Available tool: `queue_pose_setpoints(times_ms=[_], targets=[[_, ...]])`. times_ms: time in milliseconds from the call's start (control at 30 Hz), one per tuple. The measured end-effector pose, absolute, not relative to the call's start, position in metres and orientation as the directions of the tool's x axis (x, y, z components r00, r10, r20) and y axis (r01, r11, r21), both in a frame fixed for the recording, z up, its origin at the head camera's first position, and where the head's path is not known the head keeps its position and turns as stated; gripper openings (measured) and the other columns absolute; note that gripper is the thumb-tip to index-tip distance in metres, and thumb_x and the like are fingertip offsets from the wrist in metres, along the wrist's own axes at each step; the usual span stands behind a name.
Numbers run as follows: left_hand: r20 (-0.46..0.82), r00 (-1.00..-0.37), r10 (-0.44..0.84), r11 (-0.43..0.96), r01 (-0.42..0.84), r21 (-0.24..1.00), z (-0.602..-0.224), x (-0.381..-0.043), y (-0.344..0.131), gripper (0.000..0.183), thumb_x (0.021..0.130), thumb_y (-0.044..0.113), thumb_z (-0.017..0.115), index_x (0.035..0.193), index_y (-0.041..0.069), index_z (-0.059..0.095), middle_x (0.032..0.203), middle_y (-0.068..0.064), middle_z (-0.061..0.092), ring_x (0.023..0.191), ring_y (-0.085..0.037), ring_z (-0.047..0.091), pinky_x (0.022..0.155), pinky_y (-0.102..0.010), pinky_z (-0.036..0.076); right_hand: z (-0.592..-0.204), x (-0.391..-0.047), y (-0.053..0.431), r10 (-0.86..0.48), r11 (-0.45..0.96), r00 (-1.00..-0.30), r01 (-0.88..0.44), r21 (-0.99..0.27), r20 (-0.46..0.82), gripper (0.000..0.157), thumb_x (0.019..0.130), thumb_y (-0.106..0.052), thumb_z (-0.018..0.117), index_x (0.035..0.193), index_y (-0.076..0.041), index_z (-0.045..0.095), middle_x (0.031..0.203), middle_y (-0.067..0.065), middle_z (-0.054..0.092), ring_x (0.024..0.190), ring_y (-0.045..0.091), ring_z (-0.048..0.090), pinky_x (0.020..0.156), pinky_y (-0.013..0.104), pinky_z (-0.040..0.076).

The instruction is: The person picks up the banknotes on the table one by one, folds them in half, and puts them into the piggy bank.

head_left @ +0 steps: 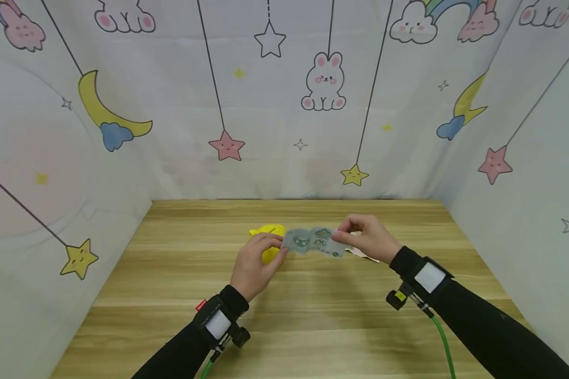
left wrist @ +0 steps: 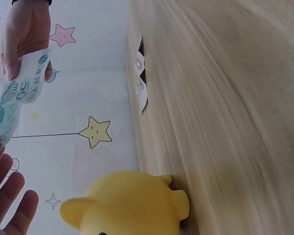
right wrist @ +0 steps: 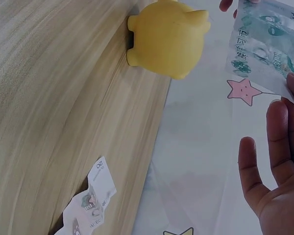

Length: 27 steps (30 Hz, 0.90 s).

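Observation:
A creased, pale green banknote (head_left: 308,241) is stretched between both hands above the wooden table. My left hand (head_left: 255,266) pinches its left end between thumb and finger. At the other end, the thumb and finger of my right hand (head_left: 371,239) pinch the note, while the remaining fingers spread free in the right wrist view. Behind the left hand stands a yellow pig-shaped figure (right wrist: 169,41), partly hidden by that hand in the head view. A second banknote (right wrist: 90,201), whitish and folded in waves, lies on the table behind the right hand.
The wooden table (head_left: 284,326) ends at a white cartoon-print curtain (head_left: 275,173) at the back, with more curtain along both sides. Each wrist wears a black band with a small camera. Green cables (head_left: 443,337) trail from the wrist cameras.

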<state>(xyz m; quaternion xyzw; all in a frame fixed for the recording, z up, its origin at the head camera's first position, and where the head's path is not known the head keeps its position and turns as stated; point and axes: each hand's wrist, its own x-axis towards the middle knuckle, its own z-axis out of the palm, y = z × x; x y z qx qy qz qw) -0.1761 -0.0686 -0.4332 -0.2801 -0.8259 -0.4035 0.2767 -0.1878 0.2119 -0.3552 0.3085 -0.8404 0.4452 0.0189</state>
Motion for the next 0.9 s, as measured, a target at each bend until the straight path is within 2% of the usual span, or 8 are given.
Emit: queue_pose_setpoints(times_ms=[467,667,900], targets=[[0.675,-0.709,0.205,0.539,0.657,0.527,-0.429,-0.18,-0.072,0.009,0.088,0.021,0.067,0.087,0.022,0.058,0.098,0.012,0.055,0.096,-0.007,0.05,0.084,-0.028,0.042,-0.362,-0.194,0.208,-0.469,0.412,-0.847,-0.462,-0.786,0.252,0.01,0.091,-0.01,0.063,0.084,-0.006,0.058,0.083,0.007,0.059,0.082,0.025,0.058,0.073,0.034,0.044],[0.682,-0.695,0.227,0.568,0.664,0.487,-0.426,-0.179,-0.068,0.012,0.086,0.019,0.07,0.085,0.02,0.058,0.099,0.011,0.055,0.099,-0.007,0.049,0.087,-0.027,0.04,-0.361,-0.194,0.202,-0.463,0.399,-0.851,-0.45,-0.799,0.249,0.01,0.091,-0.01,0.063,0.084,-0.005,0.058,0.082,0.008,0.059,0.083,0.023,0.059,0.073,0.033,0.045],[0.715,-0.648,0.263,0.562,0.705,0.432,-0.43,-0.181,-0.063,0.011,0.086,0.019,0.069,0.084,0.019,0.058,0.101,0.009,0.056,0.099,-0.011,0.05,0.087,-0.027,0.04,-0.361,-0.196,0.193,-0.473,0.366,-0.839,-0.464,-0.807,0.268,0.008,0.091,-0.007,0.062,0.085,-0.006,0.058,0.083,0.007,0.059,0.084,0.023,0.059,0.073,0.035,0.046]])
